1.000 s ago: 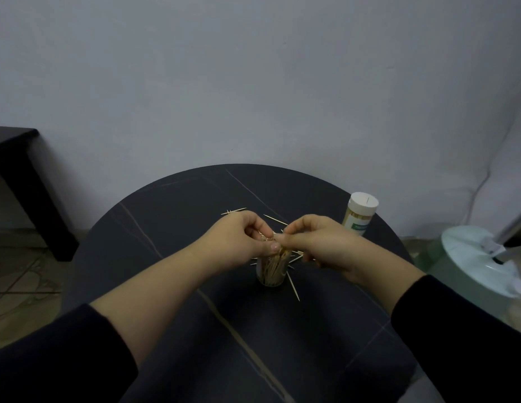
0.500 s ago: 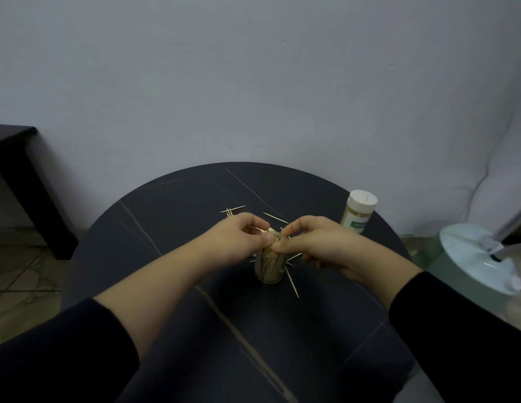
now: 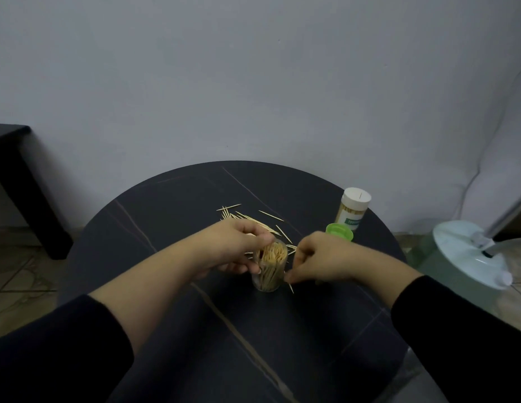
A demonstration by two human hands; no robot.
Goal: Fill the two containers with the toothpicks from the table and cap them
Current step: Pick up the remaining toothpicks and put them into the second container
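An uncapped clear container full of toothpicks stands mid-table on the round dark table. My left hand grips its rim and side. My right hand has dropped to the table just right of the container and pinches a loose toothpick. Several more loose toothpicks lie behind my hands. A green cap lies behind my right hand. A second container, with a white cap on, stands at the back right.
A pale wall rises close behind the table. A dark bench stands to the left on the tiled floor. A white fan base sits on the floor at the right, close to the table's edge.
My right hand left the container's mouth and moved down to the table on its right. The left hand shifted to hold the container's side, uncovering the toothpick pile and the green cap.
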